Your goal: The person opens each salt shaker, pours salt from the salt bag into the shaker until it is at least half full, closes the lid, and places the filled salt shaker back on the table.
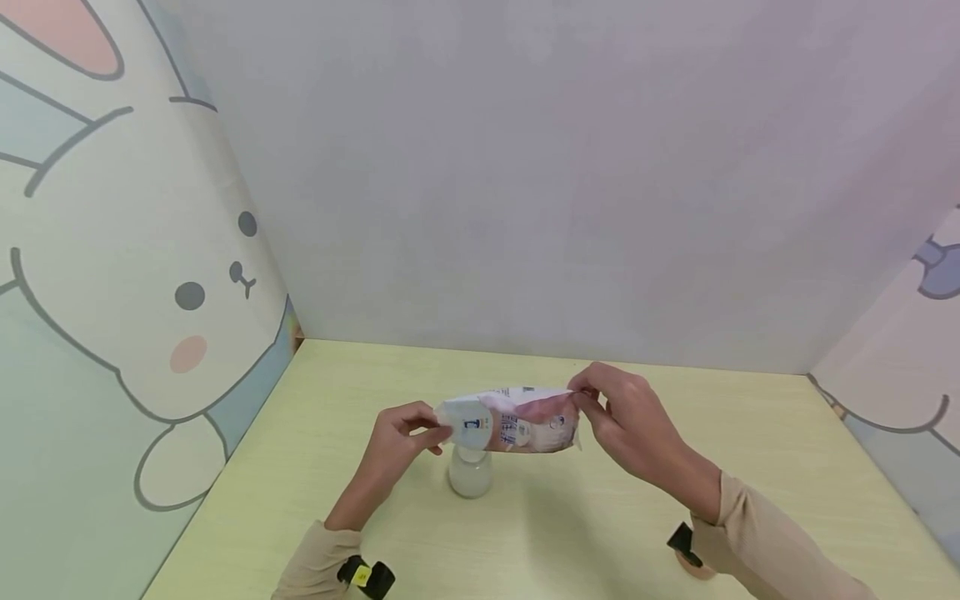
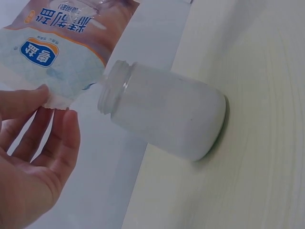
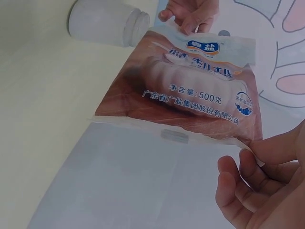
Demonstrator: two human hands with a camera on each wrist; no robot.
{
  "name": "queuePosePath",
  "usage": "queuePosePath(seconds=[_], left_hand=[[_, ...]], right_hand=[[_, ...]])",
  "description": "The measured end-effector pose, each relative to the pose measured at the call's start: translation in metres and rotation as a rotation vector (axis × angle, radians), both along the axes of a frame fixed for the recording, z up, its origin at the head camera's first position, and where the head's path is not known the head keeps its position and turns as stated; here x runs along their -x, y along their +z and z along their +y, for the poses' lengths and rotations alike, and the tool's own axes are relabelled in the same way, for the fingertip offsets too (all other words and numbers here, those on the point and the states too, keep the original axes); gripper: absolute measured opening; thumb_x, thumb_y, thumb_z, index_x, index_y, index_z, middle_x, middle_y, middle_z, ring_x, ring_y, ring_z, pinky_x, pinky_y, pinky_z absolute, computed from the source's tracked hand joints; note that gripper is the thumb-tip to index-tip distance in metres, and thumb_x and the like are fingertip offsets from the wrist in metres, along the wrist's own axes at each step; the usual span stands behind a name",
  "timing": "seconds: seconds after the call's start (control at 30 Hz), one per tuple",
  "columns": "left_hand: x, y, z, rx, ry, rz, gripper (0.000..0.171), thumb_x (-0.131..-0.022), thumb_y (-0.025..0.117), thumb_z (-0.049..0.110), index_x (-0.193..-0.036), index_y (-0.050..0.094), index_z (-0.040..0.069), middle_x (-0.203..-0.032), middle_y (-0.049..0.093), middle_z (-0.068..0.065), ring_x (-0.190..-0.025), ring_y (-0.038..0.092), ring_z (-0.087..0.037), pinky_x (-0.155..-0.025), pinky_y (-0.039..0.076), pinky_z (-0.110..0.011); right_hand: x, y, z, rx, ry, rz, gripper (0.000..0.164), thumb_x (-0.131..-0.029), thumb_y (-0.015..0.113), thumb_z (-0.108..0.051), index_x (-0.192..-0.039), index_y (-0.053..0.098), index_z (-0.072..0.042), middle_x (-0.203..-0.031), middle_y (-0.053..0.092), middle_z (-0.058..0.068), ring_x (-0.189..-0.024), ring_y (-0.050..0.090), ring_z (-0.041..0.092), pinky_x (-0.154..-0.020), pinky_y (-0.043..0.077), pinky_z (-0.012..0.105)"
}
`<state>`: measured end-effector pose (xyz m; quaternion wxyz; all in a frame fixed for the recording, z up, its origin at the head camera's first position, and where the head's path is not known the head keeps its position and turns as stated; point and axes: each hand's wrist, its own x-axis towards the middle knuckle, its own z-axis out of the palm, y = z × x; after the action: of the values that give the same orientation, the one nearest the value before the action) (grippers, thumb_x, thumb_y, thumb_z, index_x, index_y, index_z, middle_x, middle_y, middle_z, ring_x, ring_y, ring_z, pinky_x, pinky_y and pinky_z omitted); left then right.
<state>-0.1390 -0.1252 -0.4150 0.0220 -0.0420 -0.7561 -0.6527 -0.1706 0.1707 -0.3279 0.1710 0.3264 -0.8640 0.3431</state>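
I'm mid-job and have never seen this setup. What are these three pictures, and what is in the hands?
There is no machine, only a person's two bare hands. The wide picture comes from a camera on the head; the other two come from cameras on each wrist. On the pale table stands an open jar with white contents. The left hand pinches one end of a printed bag right at the jar's mouth, and the right hand pinches the other end, so the bag hangs sideways above the jar.

Pink-and-white salt bag (image 1: 517, 422) held level, its corner over the open mouth of an upright frosted jar (image 1: 470, 472)
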Motion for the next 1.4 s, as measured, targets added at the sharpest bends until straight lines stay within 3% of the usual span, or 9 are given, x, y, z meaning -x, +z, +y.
queuePosePath(seconds=[1.4], left_hand=[[-0.0007,0.0018,0.0022,-0.007,0.017,0.02,0.006,-0.083,0.071,0.003,-0.086,0.067,0.0,-0.088,0.064,-0.016,-0.078,0.064,-0.021,-0.065,0.058,-0.035]], right_hand=[[0.0,0.001,0.0002,0.025,0.027,0.074,0.022,-0.08,0.06,0.012,-0.083,0.065,-0.009,-0.078,0.059,-0.006,-0.062,0.045,0.005,-0.047,0.039,0.019]])
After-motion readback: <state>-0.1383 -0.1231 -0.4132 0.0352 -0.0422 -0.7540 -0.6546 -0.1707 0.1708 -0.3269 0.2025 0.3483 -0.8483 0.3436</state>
